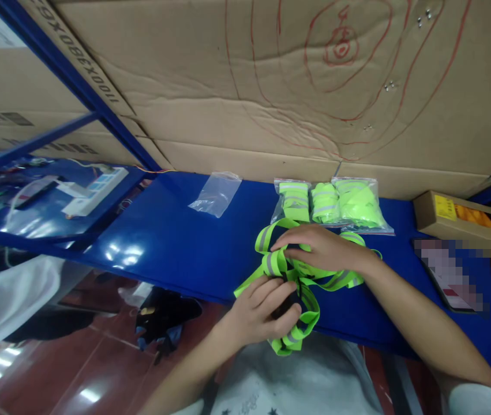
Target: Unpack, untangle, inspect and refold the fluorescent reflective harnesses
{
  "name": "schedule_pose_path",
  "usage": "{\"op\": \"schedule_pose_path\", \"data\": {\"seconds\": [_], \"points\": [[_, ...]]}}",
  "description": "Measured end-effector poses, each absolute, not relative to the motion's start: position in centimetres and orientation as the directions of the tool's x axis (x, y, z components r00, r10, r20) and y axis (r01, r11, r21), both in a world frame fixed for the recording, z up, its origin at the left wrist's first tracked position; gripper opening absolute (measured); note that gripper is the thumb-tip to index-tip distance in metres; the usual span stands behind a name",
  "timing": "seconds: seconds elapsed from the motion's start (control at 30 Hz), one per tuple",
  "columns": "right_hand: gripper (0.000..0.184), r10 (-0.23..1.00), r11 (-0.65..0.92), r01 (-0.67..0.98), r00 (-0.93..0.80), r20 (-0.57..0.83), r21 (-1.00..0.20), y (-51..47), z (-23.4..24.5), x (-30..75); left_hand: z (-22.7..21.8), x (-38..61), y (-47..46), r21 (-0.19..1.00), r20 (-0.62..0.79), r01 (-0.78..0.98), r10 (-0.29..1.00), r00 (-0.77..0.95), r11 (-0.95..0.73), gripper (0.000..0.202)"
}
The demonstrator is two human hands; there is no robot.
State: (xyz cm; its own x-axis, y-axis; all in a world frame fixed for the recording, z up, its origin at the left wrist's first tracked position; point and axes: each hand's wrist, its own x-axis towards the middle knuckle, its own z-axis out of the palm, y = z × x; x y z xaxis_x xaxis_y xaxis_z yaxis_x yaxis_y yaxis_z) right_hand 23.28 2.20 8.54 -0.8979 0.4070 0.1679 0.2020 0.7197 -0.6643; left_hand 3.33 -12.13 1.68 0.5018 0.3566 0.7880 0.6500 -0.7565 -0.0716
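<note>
A neon-yellow safety vest [297, 276] made of straps with grey reflective bands lies bunched at the front edge of the blue table [176, 242]. My right hand [321, 248] rests on top of it, fingers curled and pressing the straps down. My left hand [262, 308] is at the table edge, fingers closed around the lower straps, part of which hang over the edge. Just behind my right hand lie three clear bags [329, 203] holding folded vests of the same colour.
An empty clear plastic bag [216, 195] lies further left on the table. A cardboard box [459, 220] and a blurred flat item [455, 274] sit at the right. Cardboard sheets form the back wall. A power strip [96, 190] lies on the left table.
</note>
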Motion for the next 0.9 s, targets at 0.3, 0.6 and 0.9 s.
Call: {"op": "schedule_pose_path", "data": {"seconds": [0.3, 0.6, 0.9], "points": [[0.043, 0.221, 0.462, 0.136, -0.975, -0.034, -0.877, 3.5, 8.7, 23.4, 2.7, 3.8, -12.2, -0.045, 0.797, 0.596, 0.331, 0.505, -0.801, 0.015], [0.040, 0.694, 0.720, 0.591, -0.633, 0.343, -0.364, 6.0, 8.1, 25.7, 2.7, 3.8, -12.5, 0.080, 0.756, 0.577, 0.427, 0.497, -0.813, 0.015], [0.041, 0.695, 0.719, 0.595, -0.628, 0.350, -0.360, 6.3, 9.6, 27.1, 0.2, 2.2, -12.3, 0.309, 0.807, 0.603, 0.538, 0.244, -0.736, 0.036]]}}
